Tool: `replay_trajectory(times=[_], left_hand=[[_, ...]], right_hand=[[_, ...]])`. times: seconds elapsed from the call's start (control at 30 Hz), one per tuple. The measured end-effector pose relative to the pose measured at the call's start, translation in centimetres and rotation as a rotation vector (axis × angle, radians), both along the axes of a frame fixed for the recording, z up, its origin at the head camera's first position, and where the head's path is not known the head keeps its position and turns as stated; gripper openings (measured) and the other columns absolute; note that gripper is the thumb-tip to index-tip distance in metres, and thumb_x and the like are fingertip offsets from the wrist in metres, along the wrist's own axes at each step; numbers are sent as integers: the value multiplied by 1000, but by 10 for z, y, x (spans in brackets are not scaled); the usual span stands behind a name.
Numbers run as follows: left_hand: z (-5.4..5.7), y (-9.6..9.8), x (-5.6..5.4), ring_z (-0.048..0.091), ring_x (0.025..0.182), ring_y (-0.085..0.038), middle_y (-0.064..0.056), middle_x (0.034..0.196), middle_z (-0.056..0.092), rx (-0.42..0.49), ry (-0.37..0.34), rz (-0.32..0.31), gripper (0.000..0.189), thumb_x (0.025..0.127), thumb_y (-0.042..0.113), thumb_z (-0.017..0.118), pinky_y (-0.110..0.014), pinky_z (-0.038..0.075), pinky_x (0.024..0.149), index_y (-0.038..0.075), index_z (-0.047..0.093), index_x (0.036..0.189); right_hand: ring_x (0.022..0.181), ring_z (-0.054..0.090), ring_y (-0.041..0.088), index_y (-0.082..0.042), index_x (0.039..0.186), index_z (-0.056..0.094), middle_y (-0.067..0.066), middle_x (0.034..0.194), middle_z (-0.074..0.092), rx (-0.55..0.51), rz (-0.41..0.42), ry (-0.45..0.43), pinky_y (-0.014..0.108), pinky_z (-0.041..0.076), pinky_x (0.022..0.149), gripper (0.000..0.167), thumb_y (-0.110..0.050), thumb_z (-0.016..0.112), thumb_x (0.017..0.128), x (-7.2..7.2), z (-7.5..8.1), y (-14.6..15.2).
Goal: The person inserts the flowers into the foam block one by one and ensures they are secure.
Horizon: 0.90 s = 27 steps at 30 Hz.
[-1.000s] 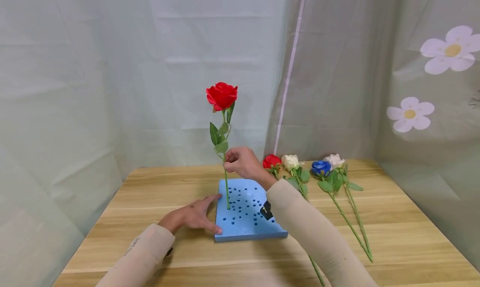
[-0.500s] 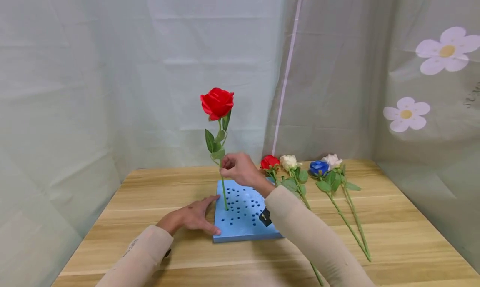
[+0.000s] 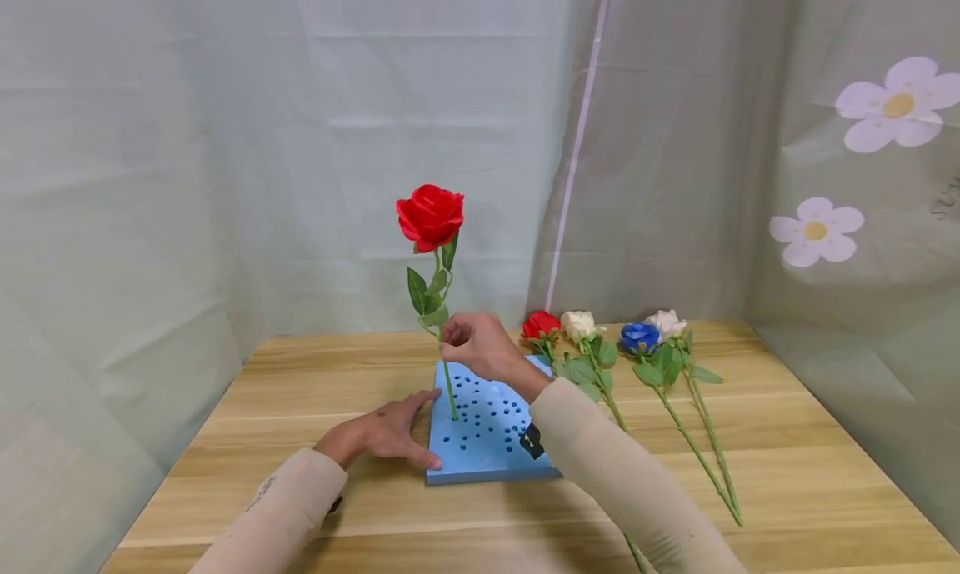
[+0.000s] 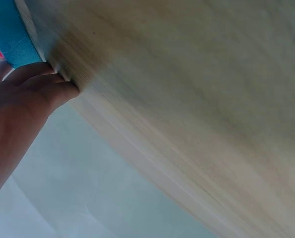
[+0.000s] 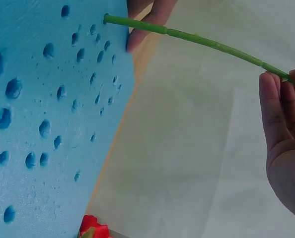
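A red artificial rose (image 3: 431,217) stands nearly upright in the head view, leaning a little left. Its green stem (image 5: 207,42) enters a hole near the left side of a blue foam board (image 3: 487,461) dotted with holes. My right hand (image 3: 483,345) pinches that stem below the leaves, between thumb and fingertips; the right wrist view shows the pinch too. At the board's left edge rests my left hand (image 3: 386,431), thumb and fingers spread, touching its side and near corner. The left wrist view catches only the fingers (image 4: 38,82) beside the blue board.
On the table's right side lie another red rose (image 3: 542,324), a cream rose (image 3: 579,326), a blue rose (image 3: 640,336) and a pale pink rose (image 3: 667,323). My right forearm covers part of their stems. Pale curtains surround the wooden table (image 3: 300,374).
The upright red rose has come lower, its bloom shifting slightly left and the stem tilting more. My right hand has gone down with it. My left hand stays at the board's edge.
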<state>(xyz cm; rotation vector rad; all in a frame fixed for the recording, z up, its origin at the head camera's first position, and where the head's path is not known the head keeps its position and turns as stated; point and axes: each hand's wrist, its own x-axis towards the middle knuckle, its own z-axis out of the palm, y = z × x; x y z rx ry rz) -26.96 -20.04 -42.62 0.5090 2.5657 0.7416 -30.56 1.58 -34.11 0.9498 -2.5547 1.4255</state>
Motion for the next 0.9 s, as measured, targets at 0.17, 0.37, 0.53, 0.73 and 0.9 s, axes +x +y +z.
replay_trajectory(times=[0.17, 0.37, 0.53, 0.73, 0.9], left_hand=[[0, 1, 0, 32, 143, -39, -17, 160, 30, -8, 1, -4, 115, 70, 62, 82, -63, 30, 111, 17, 24, 158], [0, 0, -2, 31, 143, -39, -18, 160, 29, -9, 1, -9, 116, 70, 62, 82, -62, 30, 112, 17, 23, 159], [0, 0, -2, 31, 144, -39, -18, 160, 28, -11, -3, -10, 116, 71, 63, 82, -62, 30, 112, 17, 23, 159], [0, 0, -1, 32, 143, -39, -19, 159, 30, 0, 5, -18, 115, 71, 62, 82, -62, 31, 111, 16, 23, 159], [0, 0, -1, 32, 143, -39, -19, 159, 29, 5, 3, -15, 116, 71, 61, 83, -61, 31, 112, 16, 23, 159]], right_hand=[[73, 60, 11, -6, 90, 69, -1, 80, 67, 10, -24, -8, 23, 52, 69, 4, -7, 69, 87, 0, -1, 1], [74, 61, 12, -7, 91, 68, 0, 81, 67, 18, -37, -28, 23, 52, 70, 4, -7, 68, 88, -1, 0, 0], [76, 60, 13, -8, 94, 67, 0, 83, 66, 19, -35, -48, 24, 52, 72, 6, -8, 68, 88, -1, 0, 0], [79, 61, 14, -8, 99, 67, 0, 87, 66, 18, -41, -76, 24, 53, 75, 10, -10, 68, 90, 0, 1, 1], [80, 62, 14, -7, 100, 68, 1, 88, 67, 17, -49, -97, 25, 54, 76, 10, -10, 67, 91, 2, 2, 4]])
